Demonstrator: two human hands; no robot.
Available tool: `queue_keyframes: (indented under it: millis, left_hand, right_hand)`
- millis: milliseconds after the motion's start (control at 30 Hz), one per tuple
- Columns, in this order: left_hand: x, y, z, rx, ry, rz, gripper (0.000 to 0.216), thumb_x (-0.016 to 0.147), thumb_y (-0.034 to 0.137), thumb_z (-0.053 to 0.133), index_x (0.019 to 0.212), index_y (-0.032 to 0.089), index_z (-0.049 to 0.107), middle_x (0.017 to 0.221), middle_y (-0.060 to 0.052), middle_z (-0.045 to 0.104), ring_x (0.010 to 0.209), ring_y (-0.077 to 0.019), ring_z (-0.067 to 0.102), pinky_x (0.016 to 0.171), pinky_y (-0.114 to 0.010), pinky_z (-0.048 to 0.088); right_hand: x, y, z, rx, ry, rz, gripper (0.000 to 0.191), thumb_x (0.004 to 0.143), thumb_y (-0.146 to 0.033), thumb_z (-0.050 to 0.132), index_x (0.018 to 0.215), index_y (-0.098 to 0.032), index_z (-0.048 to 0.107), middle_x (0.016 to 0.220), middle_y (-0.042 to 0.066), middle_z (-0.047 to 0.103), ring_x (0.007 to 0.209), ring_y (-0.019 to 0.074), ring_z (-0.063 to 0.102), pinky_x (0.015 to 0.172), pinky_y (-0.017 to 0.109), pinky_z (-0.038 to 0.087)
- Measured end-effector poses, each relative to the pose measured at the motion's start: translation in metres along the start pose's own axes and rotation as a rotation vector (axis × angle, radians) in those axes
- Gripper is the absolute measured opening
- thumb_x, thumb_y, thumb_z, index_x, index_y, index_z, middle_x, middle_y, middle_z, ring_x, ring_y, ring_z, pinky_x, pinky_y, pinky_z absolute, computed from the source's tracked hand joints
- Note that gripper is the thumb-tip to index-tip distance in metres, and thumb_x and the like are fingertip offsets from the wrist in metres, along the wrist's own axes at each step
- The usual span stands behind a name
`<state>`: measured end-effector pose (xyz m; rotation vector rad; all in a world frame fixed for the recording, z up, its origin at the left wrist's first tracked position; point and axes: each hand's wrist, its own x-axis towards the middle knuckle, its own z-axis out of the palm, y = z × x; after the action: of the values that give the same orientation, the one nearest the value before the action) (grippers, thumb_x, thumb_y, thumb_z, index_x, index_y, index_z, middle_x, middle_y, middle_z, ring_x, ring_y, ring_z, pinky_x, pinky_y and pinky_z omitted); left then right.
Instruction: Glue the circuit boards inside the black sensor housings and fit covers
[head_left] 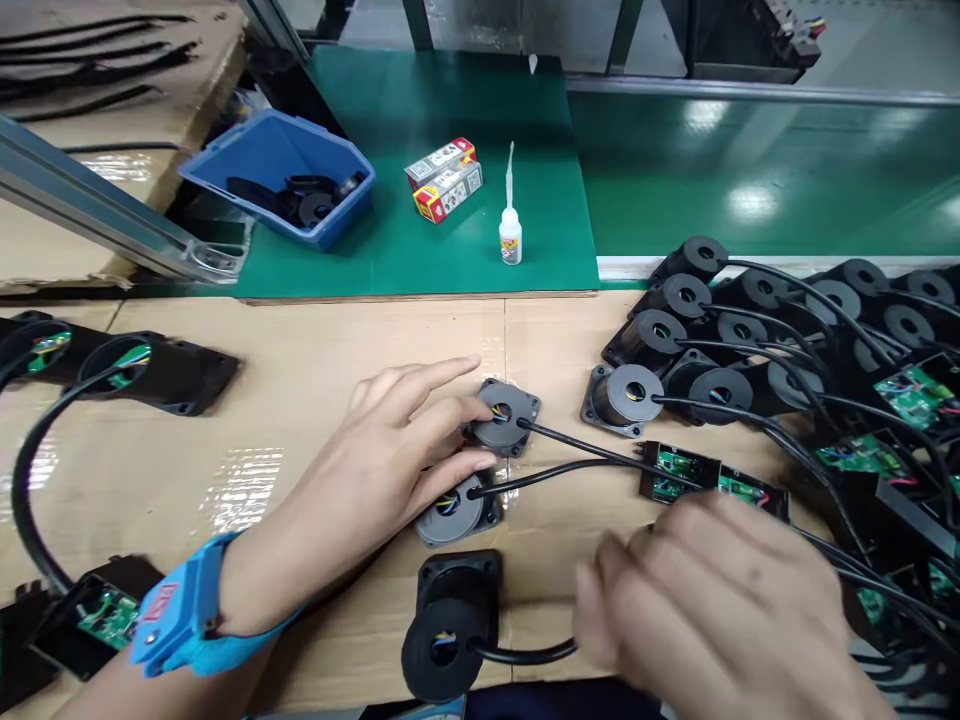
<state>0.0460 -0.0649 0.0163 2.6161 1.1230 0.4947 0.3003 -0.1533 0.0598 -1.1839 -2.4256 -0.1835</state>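
My left hand, with a blue wristband, has its thumb and a finger closed at the edge of a black round cap on a square-flanged housing. Its other visible finger points out above. Just below the thumb sits a second capped housing. Cables lead right from both caps to a narrow black case with green circuit boards. Nearer me stands a third black housing with a round cap; its cable runs towards my right hand. That hand is curled and motion-blurred, its grip hidden.
Many similar cabled housings crowd the right side. Two larger black housings lie at left. On the green mat stand a blue bin of black parts, small boxes and a white dropper bottle.
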Motion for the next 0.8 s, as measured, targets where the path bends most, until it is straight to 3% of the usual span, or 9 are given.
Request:
queue_keyframes:
  millis: [100, 267, 400, 567, 667, 800]
  left_hand:
    - [0.011, 0.005, -0.003, 0.017, -0.093, -0.015, 0.026, 0.104, 0.044, 0.055, 0.116, 0.022, 0.062, 0.151, -0.012, 0.054, 0.137, -0.0322, 0.054, 0.109, -0.052, 0.048]
    - [0.022, 0.009, 0.001, 0.001, -0.144, 0.012, 0.018, 0.104, 0.04, 0.053, 0.104, 0.022, 0.059, 0.131, -0.009, 0.064, 0.116, -0.0301, 0.063, 0.098, -0.05, 0.053]
    - [0.026, 0.008, 0.001, -0.012, -0.145, 0.048, 0.017, 0.104, 0.039, 0.051, 0.101, 0.023, 0.056, 0.113, -0.007, 0.065, 0.101, -0.0264, 0.065, 0.089, -0.043, 0.054]
    - [0.028, 0.006, 0.001, -0.025, -0.157, 0.058, 0.017, 0.105, 0.04, 0.05, 0.105, 0.024, 0.057, 0.107, -0.004, 0.067, 0.098, -0.0239, 0.067, 0.083, -0.038, 0.054]
    - [0.022, 0.005, 0.0, -0.013, -0.103, 0.06, 0.02, 0.103, 0.04, 0.056, 0.115, 0.024, 0.059, 0.118, -0.004, 0.069, 0.107, -0.0239, 0.068, 0.09, -0.037, 0.055]
    - [0.01, 0.001, -0.006, 0.074, -0.049, 0.171, 0.029, 0.103, 0.027, 0.056, 0.131, 0.032, 0.063, 0.142, -0.004, 0.061, 0.123, -0.0269, 0.062, 0.102, -0.043, 0.049]
  right_hand:
    - [0.007, 0.013, -0.003, -0.018, 0.014, 0.108, 0.028, 0.098, -0.022, 0.064, 0.07, -0.021, 0.058, 0.059, -0.004, 0.059, 0.058, 0.0125, 0.054, 0.064, 0.033, 0.039]
    - [0.008, 0.025, -0.007, -0.014, -0.011, 0.138, 0.031, 0.097, -0.021, 0.065, 0.066, -0.021, 0.059, 0.055, -0.004, 0.057, 0.055, 0.0128, 0.057, 0.064, 0.034, 0.044]
    - [0.011, 0.028, -0.004, -0.037, 0.059, 0.148, 0.035, 0.096, -0.024, 0.066, 0.063, -0.022, 0.057, 0.055, -0.002, 0.059, 0.056, 0.0155, 0.058, 0.058, 0.037, 0.038]
    - [0.013, 0.033, 0.0, -0.032, 0.063, 0.139, 0.039, 0.096, -0.025, 0.066, 0.06, -0.022, 0.053, 0.055, -0.002, 0.054, 0.057, 0.0159, 0.054, 0.056, 0.037, 0.034]
    - [0.013, 0.033, 0.004, -0.073, 0.071, 0.169, 0.043, 0.097, -0.028, 0.065, 0.058, -0.023, 0.049, 0.053, -0.003, 0.044, 0.055, 0.015, 0.043, 0.056, 0.035, 0.036]
    - [0.015, 0.034, 0.005, -0.083, 0.08, 0.165, 0.044, 0.098, -0.028, 0.064, 0.057, -0.023, 0.048, 0.052, -0.003, 0.043, 0.055, 0.0154, 0.04, 0.055, 0.034, 0.036]
